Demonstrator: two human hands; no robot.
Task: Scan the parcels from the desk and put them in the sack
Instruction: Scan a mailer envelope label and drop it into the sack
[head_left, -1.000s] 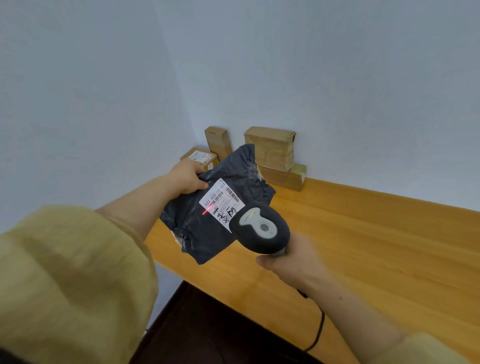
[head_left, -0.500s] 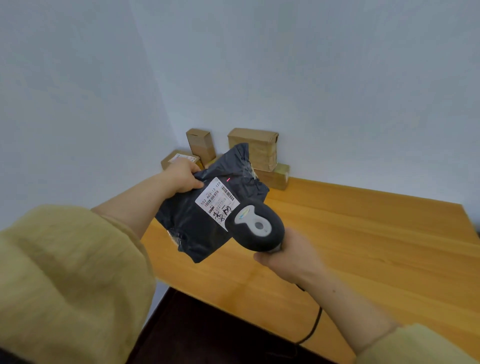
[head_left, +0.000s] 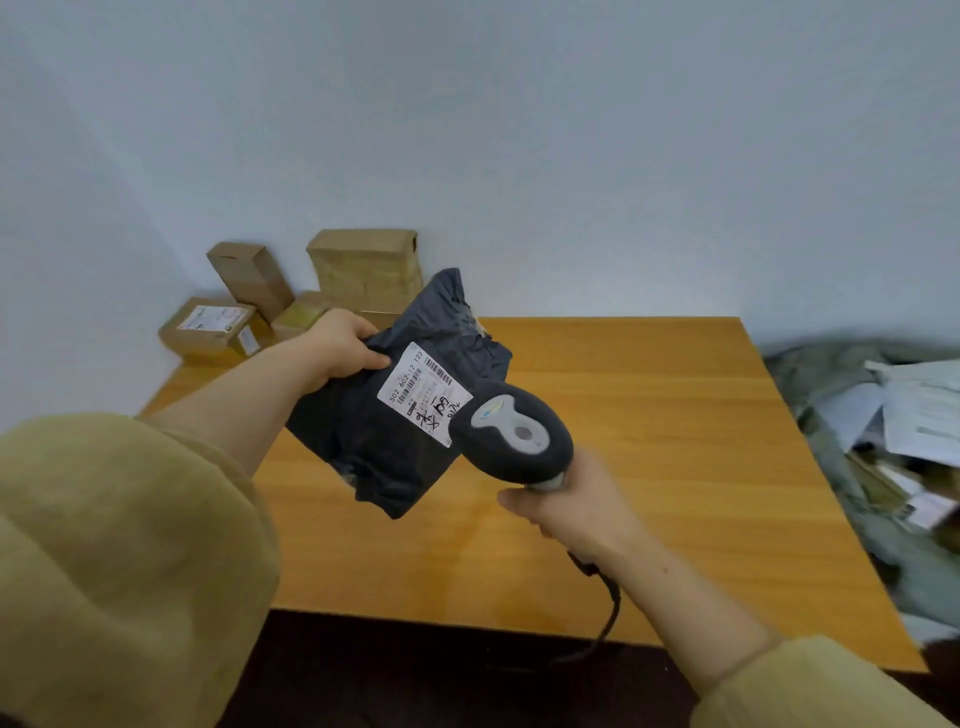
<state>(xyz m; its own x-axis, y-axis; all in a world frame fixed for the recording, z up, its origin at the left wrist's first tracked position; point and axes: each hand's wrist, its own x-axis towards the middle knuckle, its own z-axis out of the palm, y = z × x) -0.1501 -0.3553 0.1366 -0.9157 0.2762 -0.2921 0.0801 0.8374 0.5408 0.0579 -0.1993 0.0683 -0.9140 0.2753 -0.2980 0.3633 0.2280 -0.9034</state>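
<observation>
My left hand (head_left: 340, 343) grips the top left edge of a dark plastic mailer parcel (head_left: 374, 436), held tilted above the wooden desk (head_left: 649, 467). A white shipping label (head_left: 421, 387) with barcodes faces up on the parcel. My right hand (head_left: 576, 506) grips the handle of a dark barcode scanner (head_left: 514, 434), whose head overlaps the label's lower right corner. A grey-green sack (head_left: 831, 457) lies open at the right, beyond the desk's edge, with several parcels and papers inside.
Several cardboard boxes (head_left: 366, 265) are stacked in the desk's back left corner against the wall, one flat box (head_left: 205, 325) bearing a label. The scanner's black cable (head_left: 608, 613) hangs off the desk's front edge. Dark floor shows below.
The view has swung right, bringing the sack into sight. The red scan light seen on the label and parcel earlier no longer shows. Both hands keep their hold.
</observation>
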